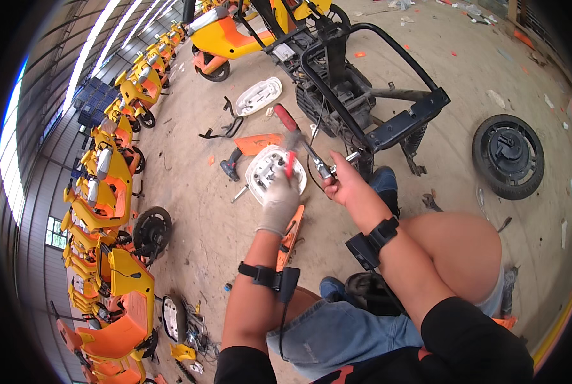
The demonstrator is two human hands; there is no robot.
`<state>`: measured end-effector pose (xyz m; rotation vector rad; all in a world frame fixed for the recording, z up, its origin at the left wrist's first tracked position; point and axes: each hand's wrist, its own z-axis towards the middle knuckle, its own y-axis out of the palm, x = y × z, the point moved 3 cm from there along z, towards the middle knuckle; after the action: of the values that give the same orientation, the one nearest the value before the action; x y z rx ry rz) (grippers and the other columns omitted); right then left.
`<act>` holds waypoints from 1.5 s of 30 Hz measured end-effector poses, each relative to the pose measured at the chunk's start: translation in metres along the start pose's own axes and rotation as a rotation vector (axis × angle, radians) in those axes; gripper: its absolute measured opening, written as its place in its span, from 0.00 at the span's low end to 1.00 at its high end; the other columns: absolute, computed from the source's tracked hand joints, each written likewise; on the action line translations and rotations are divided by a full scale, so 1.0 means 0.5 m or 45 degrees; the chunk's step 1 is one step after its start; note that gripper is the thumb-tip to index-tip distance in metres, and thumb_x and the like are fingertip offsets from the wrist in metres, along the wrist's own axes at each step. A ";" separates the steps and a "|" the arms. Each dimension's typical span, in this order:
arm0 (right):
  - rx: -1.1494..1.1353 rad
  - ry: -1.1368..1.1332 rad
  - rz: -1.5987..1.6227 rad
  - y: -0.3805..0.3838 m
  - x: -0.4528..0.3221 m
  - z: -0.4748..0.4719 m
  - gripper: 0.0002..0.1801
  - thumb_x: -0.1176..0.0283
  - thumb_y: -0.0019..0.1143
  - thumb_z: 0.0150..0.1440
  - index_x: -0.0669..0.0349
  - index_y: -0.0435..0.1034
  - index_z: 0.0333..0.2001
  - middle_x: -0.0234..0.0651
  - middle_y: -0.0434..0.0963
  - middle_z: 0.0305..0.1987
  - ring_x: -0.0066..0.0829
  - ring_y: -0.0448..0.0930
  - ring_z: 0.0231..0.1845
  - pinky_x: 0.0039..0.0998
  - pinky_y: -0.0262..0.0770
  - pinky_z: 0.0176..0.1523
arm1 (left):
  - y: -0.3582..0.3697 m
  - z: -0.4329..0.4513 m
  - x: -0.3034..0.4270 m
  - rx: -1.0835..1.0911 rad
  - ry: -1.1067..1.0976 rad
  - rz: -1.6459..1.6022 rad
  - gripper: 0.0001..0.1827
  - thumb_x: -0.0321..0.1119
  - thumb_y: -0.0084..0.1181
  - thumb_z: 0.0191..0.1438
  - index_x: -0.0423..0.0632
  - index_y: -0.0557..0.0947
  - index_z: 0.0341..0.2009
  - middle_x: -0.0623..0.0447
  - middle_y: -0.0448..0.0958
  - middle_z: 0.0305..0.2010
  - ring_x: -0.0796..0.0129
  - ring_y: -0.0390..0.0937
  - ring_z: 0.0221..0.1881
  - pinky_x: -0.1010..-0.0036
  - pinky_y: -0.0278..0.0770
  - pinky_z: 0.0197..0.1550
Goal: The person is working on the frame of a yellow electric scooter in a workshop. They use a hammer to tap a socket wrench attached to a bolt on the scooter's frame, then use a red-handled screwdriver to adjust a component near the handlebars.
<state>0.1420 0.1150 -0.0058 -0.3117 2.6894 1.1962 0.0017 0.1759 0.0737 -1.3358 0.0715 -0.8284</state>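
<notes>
My left hand (pixel 279 201), in a pale knit glove, is blurred and closed around a red-handled tool (pixel 291 163), whose far end is too blurred to name. My bare right hand (pixel 346 182) grips the metal head end of a ratchet wrench (pixel 310 151) with a red handle; a shiny metal shaft (pixel 352 156) points from there towards the frame. Just beyond stands the black scooter frame (pixel 334 96), stripped of its covers. Beneath my left hand lies a white plastic scooter panel (pixel 255 180) holding small dark parts.
On the floor lie a cordless drill (pixel 231 165), an orange panel (pixel 259 142), a white seat base (pixel 259 96), a black bracket (pixel 226 127) and, at right, a hub-motor wheel (pixel 508 156). An adjustable wrench (pixel 431 202) rests near my knee. Yellow scooters (pixel 115 211) line the left side.
</notes>
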 end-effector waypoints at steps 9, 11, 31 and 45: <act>-0.068 0.044 0.046 0.003 -0.005 -0.002 0.23 0.46 0.51 0.59 0.57 0.63 0.32 0.30 0.66 0.21 0.18 0.66 0.15 0.16 0.51 0.13 | -0.038 -0.001 -0.001 0.108 -0.103 -0.282 0.18 0.43 0.52 0.62 0.37 0.76 0.39 0.42 0.77 0.25 0.56 0.77 0.24 0.62 0.72 0.28; -0.036 0.021 0.075 -0.002 -0.004 0.007 0.25 0.46 0.52 0.59 0.60 0.64 0.30 0.30 0.68 0.23 0.16 0.65 0.16 0.16 0.50 0.14 | -0.059 -0.002 0.009 0.447 -0.010 -0.311 0.16 0.41 0.50 0.64 0.38 0.74 0.40 0.50 0.73 0.22 0.68 0.71 0.21 0.69 0.70 0.25; -0.006 0.025 0.076 0.009 -0.004 -0.019 0.24 0.48 0.55 0.57 0.56 0.58 0.34 0.30 0.64 0.22 0.18 0.66 0.16 0.16 0.52 0.14 | -0.046 -0.005 0.012 0.468 -0.088 -0.557 0.15 0.41 0.45 0.67 0.41 0.71 0.37 0.55 0.69 0.22 0.75 0.67 0.22 0.74 0.67 0.23; -0.005 0.074 0.063 0.010 -0.005 -0.012 0.23 0.47 0.52 0.59 0.56 0.59 0.33 0.30 0.63 0.21 0.19 0.66 0.15 0.16 0.52 0.13 | 0.037 -0.017 -0.021 -0.333 -0.447 0.007 0.25 0.51 0.45 0.62 0.39 0.77 0.45 0.31 0.78 0.38 0.37 0.77 0.44 0.52 0.73 0.46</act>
<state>0.1428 0.1142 0.0023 -0.2872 2.7599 1.2251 -0.0008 0.1749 0.0512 -1.7106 -0.0958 -0.5825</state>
